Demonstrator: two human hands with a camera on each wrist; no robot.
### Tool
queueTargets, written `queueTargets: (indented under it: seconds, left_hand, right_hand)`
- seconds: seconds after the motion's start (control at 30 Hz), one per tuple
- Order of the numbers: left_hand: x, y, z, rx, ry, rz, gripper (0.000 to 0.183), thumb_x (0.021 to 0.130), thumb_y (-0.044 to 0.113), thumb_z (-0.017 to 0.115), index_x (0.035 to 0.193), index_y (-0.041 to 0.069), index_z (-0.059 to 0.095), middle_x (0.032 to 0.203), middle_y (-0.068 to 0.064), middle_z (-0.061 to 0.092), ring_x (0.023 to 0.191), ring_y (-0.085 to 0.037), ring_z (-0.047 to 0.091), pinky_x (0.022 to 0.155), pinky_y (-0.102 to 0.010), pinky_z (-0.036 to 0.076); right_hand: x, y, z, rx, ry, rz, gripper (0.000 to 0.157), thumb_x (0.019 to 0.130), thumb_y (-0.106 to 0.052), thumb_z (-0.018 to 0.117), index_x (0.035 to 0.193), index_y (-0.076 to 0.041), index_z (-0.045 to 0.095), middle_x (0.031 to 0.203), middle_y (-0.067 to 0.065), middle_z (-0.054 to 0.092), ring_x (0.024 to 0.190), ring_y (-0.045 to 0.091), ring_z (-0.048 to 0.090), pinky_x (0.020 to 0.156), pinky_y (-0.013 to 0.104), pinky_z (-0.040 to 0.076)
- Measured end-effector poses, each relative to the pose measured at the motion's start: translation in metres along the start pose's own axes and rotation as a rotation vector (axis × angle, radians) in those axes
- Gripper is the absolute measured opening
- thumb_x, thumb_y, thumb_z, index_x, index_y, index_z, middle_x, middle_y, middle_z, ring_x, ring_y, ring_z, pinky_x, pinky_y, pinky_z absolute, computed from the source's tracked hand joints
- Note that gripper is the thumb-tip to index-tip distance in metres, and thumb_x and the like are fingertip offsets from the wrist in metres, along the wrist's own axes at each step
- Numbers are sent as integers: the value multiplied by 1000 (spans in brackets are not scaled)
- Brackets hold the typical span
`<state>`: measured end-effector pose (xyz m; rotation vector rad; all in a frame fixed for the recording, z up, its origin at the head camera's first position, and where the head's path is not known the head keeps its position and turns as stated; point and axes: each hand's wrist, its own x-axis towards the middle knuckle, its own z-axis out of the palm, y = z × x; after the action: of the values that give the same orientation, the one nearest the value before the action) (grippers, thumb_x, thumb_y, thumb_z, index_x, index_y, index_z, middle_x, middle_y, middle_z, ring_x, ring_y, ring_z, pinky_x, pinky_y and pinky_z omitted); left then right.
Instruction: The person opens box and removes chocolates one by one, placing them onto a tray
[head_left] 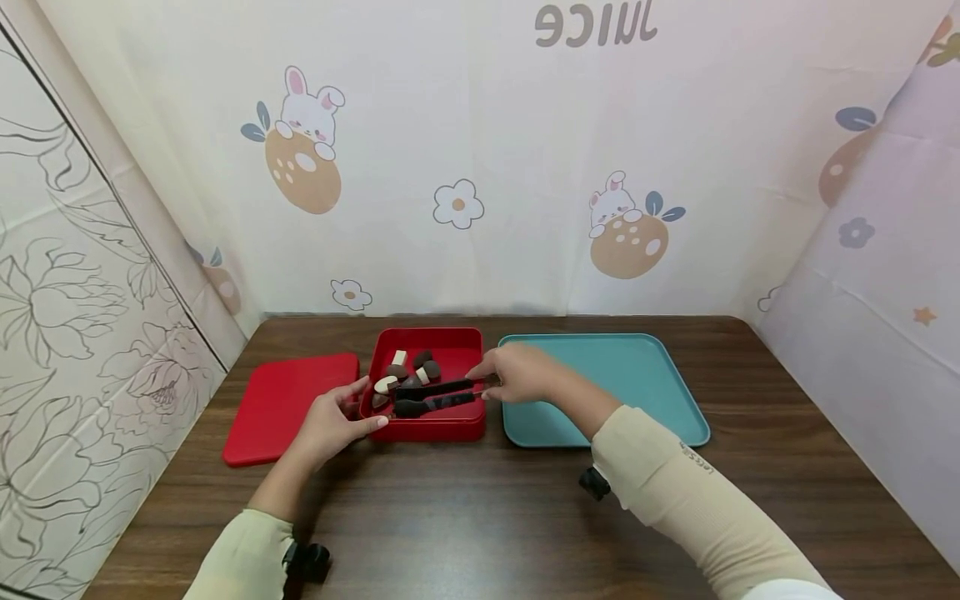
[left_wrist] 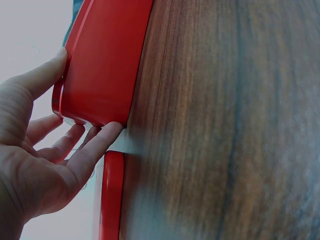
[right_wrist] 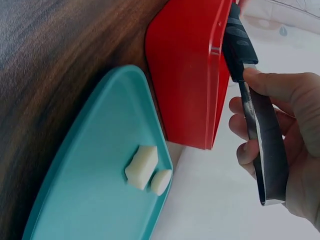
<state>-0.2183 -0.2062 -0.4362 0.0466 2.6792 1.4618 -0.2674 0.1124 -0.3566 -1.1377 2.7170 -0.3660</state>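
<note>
A red box (head_left: 435, 430) stands on the table with several small brown and white chocolate-like pieces (head_left: 386, 384) gathered mostly in its left part. My left hand (head_left: 330, 423) holds the box's near left corner, thumb at the near rim and fingers against the left wall. With thumb and fingers, my right hand (head_left: 522, 372) grips metal tongs (right_wrist: 267, 145) over the box's right side. The tongs' black tips (head_left: 412, 408) point left inside the box, near the pieces. Whether a piece sits between the tips I cannot tell.
A teal tray (head_left: 622, 367) lies right of the box, partly under my right forearm. Two white pieces (right_wrist: 141, 166) rest on it in the right wrist view. Left of the box is a flat red lid (head_left: 277, 408). A patterned curtain (head_left: 525, 250) hangs behind the table.
</note>
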Motion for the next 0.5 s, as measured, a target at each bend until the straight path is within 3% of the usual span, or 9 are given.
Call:
queueTargets:
  seconds: [0.1,0.23,0.33,0.5]
  left_hand:
    - [0,-1,0,1,1,7,83,78,33,83,147,9,43,135,-22,55,116,-35,57,87,-43,55]
    - [0,0,0,-5,-1,8,81,80,30,82,148,8,43,136,-22,54,117,-36,56,87,-43,55]
    - [0,0,0,-7,-2,4,81,79,30,83,147,9,44,137,-21,53,118,-35,56,88,-43,55]
    - [0,0,0,-5,-3,2,83,78,33,83,147,9,44,137,-22,53,116,-36,56,85,-42,56]
  right_hand:
    - [5,-5,4,-18,-31,2,34,87,-20,74,120,-14,72,100,-1,71,59,7,51,55,24,46]
    - [9,-13,8,-68,-39,-15,36,86,-22,74,121,-14,71,83,-5,67,53,5,48,52,23,44]
    - [11,-17,11,-161,-11,-21,36,87,-23,73,122,-17,71,72,-7,59,52,5,46,48,22,40]
    - [11,-19,14,-291,12,27,38,87,-28,73,125,-25,69,71,-7,57,59,7,48,47,21,39]
